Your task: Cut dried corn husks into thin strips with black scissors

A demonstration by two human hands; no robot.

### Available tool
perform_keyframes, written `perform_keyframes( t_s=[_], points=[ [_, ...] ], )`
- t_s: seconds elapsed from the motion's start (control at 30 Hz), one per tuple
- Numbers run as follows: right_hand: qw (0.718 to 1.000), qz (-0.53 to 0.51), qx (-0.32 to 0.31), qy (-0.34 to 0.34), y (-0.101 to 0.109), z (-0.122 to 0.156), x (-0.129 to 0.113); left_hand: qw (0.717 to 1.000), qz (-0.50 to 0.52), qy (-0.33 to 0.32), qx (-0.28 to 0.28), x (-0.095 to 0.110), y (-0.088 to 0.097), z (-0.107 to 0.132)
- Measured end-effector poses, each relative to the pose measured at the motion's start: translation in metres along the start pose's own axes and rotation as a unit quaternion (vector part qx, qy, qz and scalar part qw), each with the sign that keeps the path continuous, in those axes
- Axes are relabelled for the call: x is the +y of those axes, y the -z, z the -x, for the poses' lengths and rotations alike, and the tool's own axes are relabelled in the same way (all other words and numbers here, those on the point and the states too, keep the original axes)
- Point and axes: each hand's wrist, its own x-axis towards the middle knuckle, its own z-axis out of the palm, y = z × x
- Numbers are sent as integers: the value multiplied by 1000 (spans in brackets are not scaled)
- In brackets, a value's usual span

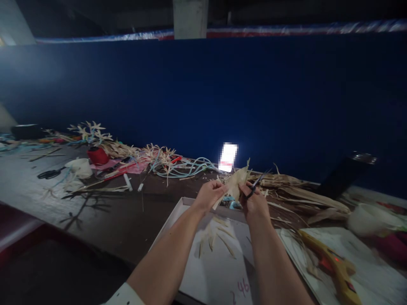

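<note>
Husk [235, 181], it seems, is pinched by my left hand [210, 195] and my right hand [254, 204], which also holds scissors [253, 187]. Just below my hands, pale strips [226, 245] lie in a shallow box [205, 279].

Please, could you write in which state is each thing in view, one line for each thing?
Pale husk piece: held up, uneven edges.
Left hand: pinching that piece.
Right hand: gripping that piece too, with scissors.
Those scissors: blades pointing away; open or shut unclear.
Shallow box: open-topped, strips lying inside.
Glue gun: lying on white sheets, red light glowing.
Bright screen: lit.
Black-handled scissors: lying on the table.
</note>
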Motion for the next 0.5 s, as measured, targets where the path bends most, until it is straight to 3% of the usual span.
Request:
perform_keyframes(
  t_s=[0.23,0.37,0.5],
  points=[
    [999,-28,-15,-20,-3,4,-4,995,-63,-35,69,-9,7,-8],
    [997,-59,-30,-47,-4,5,-7,990,-112,-32,76,-12,8,-10],
    [992,-92,-54,-67,-4,5,-7,995,-76,-9,62,-9,5,-7]
  ],
)
